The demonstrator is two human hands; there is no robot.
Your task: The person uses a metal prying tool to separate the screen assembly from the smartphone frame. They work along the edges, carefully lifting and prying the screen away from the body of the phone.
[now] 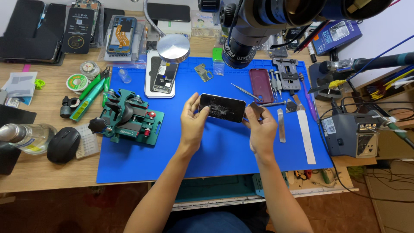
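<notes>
I see the left hand (192, 122) and right hand (260, 127) each with a clenched grip on 1 end of the cracked phone (222, 107), held above the blue mat (224, 149) mid-desk, right of the green clamp (127, 117).

We count two hands (192, 122), one cracked phone (221, 108), one green clamp (127, 117), one mouse (63, 144), one bottle (26, 137).
</notes>
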